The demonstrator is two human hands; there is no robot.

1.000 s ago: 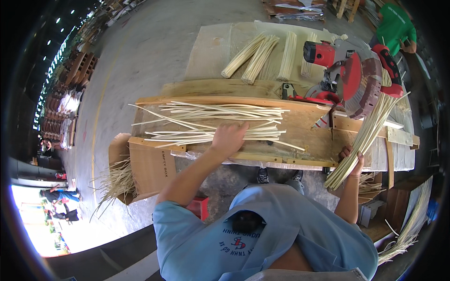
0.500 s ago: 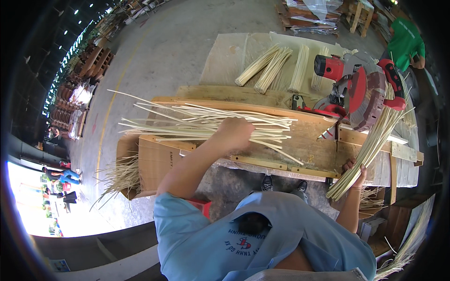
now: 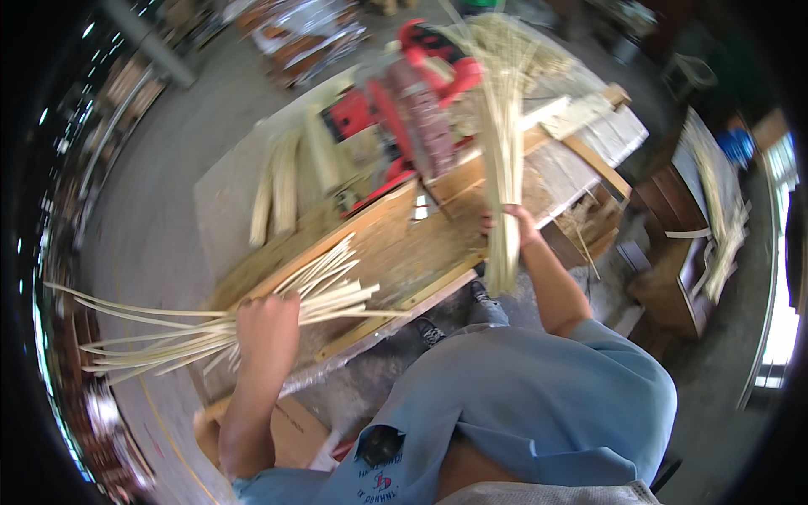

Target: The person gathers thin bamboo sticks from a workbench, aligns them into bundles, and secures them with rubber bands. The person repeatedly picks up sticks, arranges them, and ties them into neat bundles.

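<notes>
the wooden table (image 3: 421,244) runs toward 2 o'clock, a red saw (image 3: 404,101) at its 12 o'clock. the left hand (image 3: 268,324) grasps loose pale strips (image 3: 168,337) at 9 o'clock; the right hand (image 3: 513,227) clenches an upright strip bundle (image 3: 501,143) at 1 o'clock.

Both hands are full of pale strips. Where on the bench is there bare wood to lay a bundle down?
Bare board lies between the left hand with its loose strips and the right hand with its upright bundle. Behind, the red saw and cut strip piles crowd the bench.
</notes>
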